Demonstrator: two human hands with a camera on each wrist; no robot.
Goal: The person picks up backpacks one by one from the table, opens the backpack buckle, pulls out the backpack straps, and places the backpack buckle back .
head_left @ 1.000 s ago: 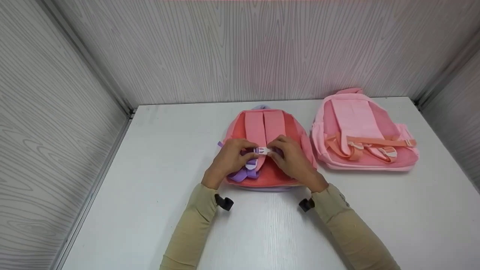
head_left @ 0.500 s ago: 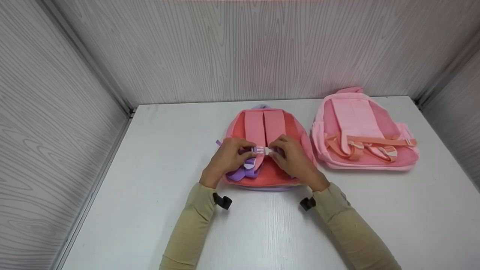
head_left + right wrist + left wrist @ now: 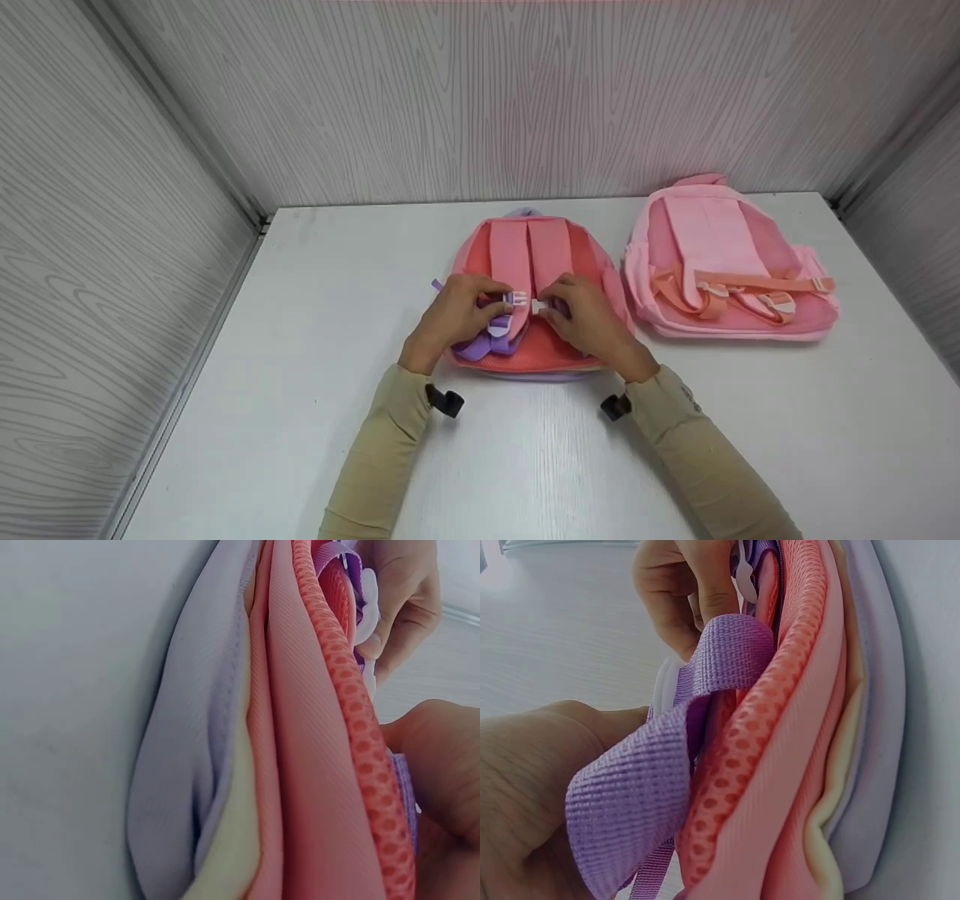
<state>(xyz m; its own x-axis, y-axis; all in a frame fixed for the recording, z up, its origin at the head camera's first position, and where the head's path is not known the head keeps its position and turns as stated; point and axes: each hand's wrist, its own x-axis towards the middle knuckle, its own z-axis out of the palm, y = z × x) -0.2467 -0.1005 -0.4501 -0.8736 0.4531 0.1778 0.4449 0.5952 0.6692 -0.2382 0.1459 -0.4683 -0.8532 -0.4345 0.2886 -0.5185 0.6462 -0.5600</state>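
A coral-pink backpack (image 3: 555, 349) lies back side up on the white table, its two shoulder straps (image 3: 510, 247) folded down the middle. My left hand (image 3: 457, 313) pinches a white pronged buckle half (image 3: 518, 298) on purple webbing. Opposite it, my right hand (image 3: 589, 315) pinches the other white buckle half (image 3: 536, 307) between thumb and fingers. A narrow gap separates the halves, with the right one slightly lower in the head view. Below the left fingers hangs a white strap adjuster (image 3: 499, 327). In the left wrist view, looped purple webbing (image 3: 634, 787) covers part of the left hand.
A lighter pink backpack (image 3: 712, 232) with orange webbing (image 3: 757, 283) lies just right of the coral one. Wood-grain panels (image 3: 480, 97) enclose the table (image 3: 300, 315) at the back and sides. Each wrist wears a black camera mount (image 3: 448, 403).
The two buckle halves, end to end a second ago, are now apart. The left half has shifted slightly left, and the right half sits a little lower. The lighter backpack has not moved.
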